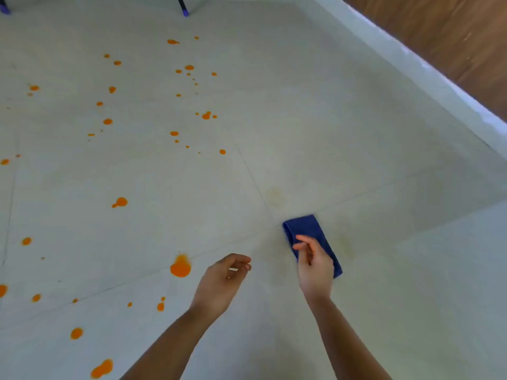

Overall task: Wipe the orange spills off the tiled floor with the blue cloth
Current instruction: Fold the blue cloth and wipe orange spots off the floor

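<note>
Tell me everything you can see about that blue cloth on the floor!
The blue cloth is dark blue, soft-looking fabric, folded into a long rectangle. It lies flat on the pale tiled floor, close to where grout lines cross. The right hand rests on its near half; whether the fingers pinch it is unclear. Faint yellowish smears show on the tiles beside it. No orange stain shows on its visible side.

1 blue cloth (304, 224) is counted at the near right; 2 hands are seen, the left hand (222, 281) and the right hand (315, 267); roughly 40 orange spills (180, 267) are counted across the left, the smallest specks uncertain; 2 purple-tipped legs (183, 9) are seen at the far edge.
</note>
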Demonstrator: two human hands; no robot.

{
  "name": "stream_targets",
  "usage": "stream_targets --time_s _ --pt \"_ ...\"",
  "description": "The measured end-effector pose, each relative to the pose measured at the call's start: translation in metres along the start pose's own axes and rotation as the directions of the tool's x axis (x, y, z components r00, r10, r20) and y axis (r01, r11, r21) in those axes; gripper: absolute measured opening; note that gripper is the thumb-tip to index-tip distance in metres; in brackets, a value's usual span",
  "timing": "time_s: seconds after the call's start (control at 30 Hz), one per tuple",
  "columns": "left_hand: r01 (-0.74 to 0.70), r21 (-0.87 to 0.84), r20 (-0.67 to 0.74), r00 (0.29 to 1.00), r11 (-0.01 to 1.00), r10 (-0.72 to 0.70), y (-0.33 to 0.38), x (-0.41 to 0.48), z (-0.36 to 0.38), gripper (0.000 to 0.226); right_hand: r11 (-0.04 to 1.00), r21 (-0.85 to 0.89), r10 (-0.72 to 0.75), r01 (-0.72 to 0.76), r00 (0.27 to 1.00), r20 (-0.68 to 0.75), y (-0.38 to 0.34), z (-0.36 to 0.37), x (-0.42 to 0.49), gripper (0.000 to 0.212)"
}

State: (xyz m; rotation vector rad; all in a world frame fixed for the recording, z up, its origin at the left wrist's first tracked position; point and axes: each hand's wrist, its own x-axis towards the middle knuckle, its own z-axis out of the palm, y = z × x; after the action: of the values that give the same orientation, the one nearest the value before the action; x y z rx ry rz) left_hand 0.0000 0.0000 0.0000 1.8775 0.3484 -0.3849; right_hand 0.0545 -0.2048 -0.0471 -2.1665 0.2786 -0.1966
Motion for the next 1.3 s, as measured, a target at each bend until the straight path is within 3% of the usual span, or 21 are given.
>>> stream_targets --time_s 0.1,0.17,0.3,0.4,0.47,0.53,0.6,0.67,0.7,0.8,0.87,1.0,1.1,1.2,1.3 --pt "-0.016 -0.040 0.009 1.000 0.999 0.016 0.013 0.007 -0.007 0.016 0.947 -0.295 -0.143 0.125 0.989 -0.038 0.006 0.003 0.025 0.024" --pt "-0.022 -0.069 0.014 1.000 0.997 0.023 0.017 0.014 -0.016 0.030 0.887 -0.449 -0.101 0.113 0.994 0.050 0.013 0.011 0.041 0.044" --pt "-0.015 0.058 0.100 0.995 0.998 0.009 0.032 0.005 -0.034 0.011 0.725 -0.676 0.008 0.130 0.980 0.197 0.037 0.024 0.038 0.072" --pt "0.000 0.102 0.115 0.993 0.995 -0.011 0.038 -0.003 -0.057 0.015 0.648 -0.746 -0.004 0.155 0.980 0.200 0.041 0.032 0.036 0.061" --pt "0.019 0.091 0.115 0.993 0.996 -0.029 0.040 -0.013 -0.076 0.016 0.575 -0.776 -0.025 0.259 0.954 0.300 0.034 0.039 0.039 0.048" --pt "0.070 0.028 0.109 0.991 0.997 -0.073 0.038 -0.027 -0.096 0.018 0.591 -0.720 -0.037 0.364 0.904 0.427 0.021 0.044 0.043 0.041" --pt "0.131 -0.026 0.088 0.988 0.991 -0.128 0.033 -0.046 -0.114 0.021 0.779 -0.520 -0.063 0.352 0.868 0.492 0.000 0.049 0.037 0.031" --pt "0.166 -0.067 0.041 0.986 0.984 -0.164 0.026 -0.064 -0.130 0.034 0.969 -0.199 -0.029 0.148 0.866 0.500 -0.031 0.053 0.024 0.018" --pt "0.177 -0.089 0.012 0.984 0.980 -0.177 0.022 -0.072 -0.135 0.035 1.000 -0.023 0.011 0.001 0.858 0.514 -0.052 0.054 0.015 0.016" --pt "0.143 -0.167 -0.128 0.978 0.976 -0.165 0.009 -0.098 -0.152 0.019 0.865 0.314 0.076 -0.392 0.720 0.690 -0.127 0.059 -0.019 0.021" --pt "0.083 -0.212 -0.206 0.970 0.974 -0.127 0.011 -0.109 -0.156 0.021 0.814 0.364 0.014 -0.452 0.642 0.766 -0.170 0.056 -0.036 0.022" --pt "-0.033 -0.456 -0.231 0.970 0.890 -0.082 0.034 -0.123 -0.162 0.032 0.852 0.408 -0.173 -0.327 0.559 0.811 -0.231 0.050 -0.068 0.024" --pt "-0.067 -0.587 -0.180 0.982 0.806 -0.049 0.044 -0.127 -0.165 0.036 0.892 0.438 -0.322 -0.114 0.519 0.791 -0.255 0.059 -0.095 0.022" --pt "-0.055 -0.620 -0.227 0.968 0.783 -0.112 0.034 -0.133 -0.166 0.036 0.891 0.447 -0.407 0.080 0.580 0.706 -0.264 0.068 -0.120 0.029" --pt "-0.062 -0.679 -0.175 0.981 0.731 -0.080 0.020 -0.140 -0.172 0.036 0.866 0.491 -0.435 0.099 0.634 0.639 -0.263 0.074 -0.136 0.034"
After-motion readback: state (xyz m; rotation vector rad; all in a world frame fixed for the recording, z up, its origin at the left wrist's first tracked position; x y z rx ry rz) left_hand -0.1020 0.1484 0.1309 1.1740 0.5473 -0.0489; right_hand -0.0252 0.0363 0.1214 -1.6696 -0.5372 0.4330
